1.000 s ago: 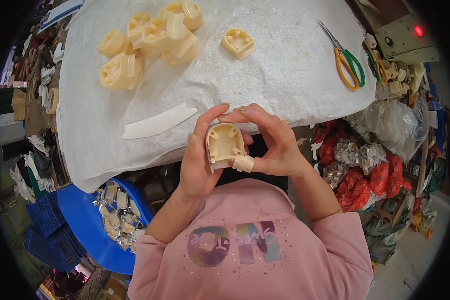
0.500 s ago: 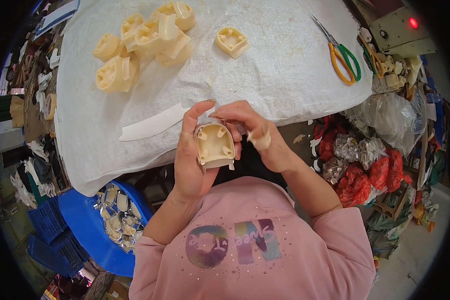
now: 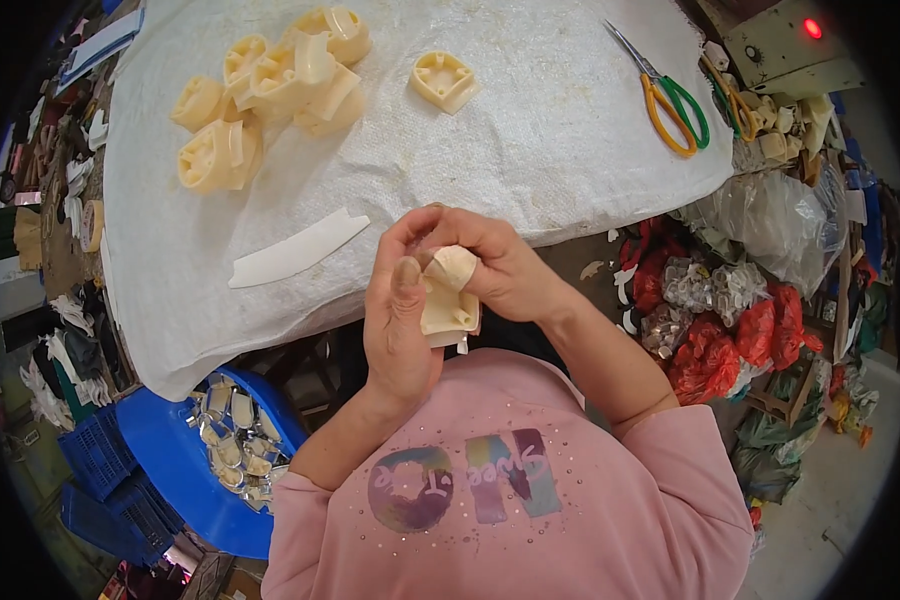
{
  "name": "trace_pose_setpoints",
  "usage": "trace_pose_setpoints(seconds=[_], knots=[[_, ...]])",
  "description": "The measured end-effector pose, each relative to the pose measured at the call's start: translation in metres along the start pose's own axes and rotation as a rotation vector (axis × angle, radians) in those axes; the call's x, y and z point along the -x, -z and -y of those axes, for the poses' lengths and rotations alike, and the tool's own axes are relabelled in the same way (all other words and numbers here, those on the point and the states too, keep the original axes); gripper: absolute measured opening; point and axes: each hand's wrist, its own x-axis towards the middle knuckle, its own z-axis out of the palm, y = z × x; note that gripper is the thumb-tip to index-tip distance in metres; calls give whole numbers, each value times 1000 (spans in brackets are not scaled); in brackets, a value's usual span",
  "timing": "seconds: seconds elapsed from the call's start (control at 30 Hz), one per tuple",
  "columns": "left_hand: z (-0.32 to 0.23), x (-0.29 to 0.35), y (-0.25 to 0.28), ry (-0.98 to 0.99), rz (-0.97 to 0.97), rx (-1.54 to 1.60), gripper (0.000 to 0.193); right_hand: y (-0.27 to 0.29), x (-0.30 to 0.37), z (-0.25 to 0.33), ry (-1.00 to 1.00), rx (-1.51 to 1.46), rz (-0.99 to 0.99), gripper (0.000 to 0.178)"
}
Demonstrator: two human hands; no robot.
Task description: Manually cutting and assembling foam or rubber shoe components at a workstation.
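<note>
Wrapped right thumb (image 3: 454, 264), clear of cream cup (image 3: 442, 310) earlier, now over its far end. My left fingers (image 3: 397, 243) closed round cup; right fingers (image 3: 478, 234) curled, grip unclear. Cup hollow, pegged, off near edge of bench (image 3: 550, 150).

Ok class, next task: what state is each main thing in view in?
Held cream piece: partly hidden
Left hand: gripping the held cream piece
Right hand: bent over the piece, thumb wrapped
Lone cream piece: hollow side showing
Cream pile: heaped
White strip: lying loose
Scissors: blades together
Red light: lit
Blue tub: partly filled
</note>
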Motion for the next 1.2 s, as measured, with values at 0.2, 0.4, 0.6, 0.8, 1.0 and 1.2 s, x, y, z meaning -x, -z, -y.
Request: trace_pose_setpoints(seconds=[0.2,0.4,0.6,0.8,1.0,1.2], knots=[[-7,-4,-5,-35,-144,50,56,-16,8,-13,198,193,-93,28],[-8,-6,-4,-37,-226,88,47,-24,10,-17,305,209,-108,43],[-3,-11,6,-59,-180,351,35,-21,10,-14,119,-71,-56,50],[-4,-10,0,-14,-190,499,25,-22,10,-20,241,64,-78,43],[5,-7,0,-51,-179,341,23,-30,8,-27,385,204,-218,35],[-7,-9,-11,59,-295,412,34,-23,4,-23,292,90,-197,35]])
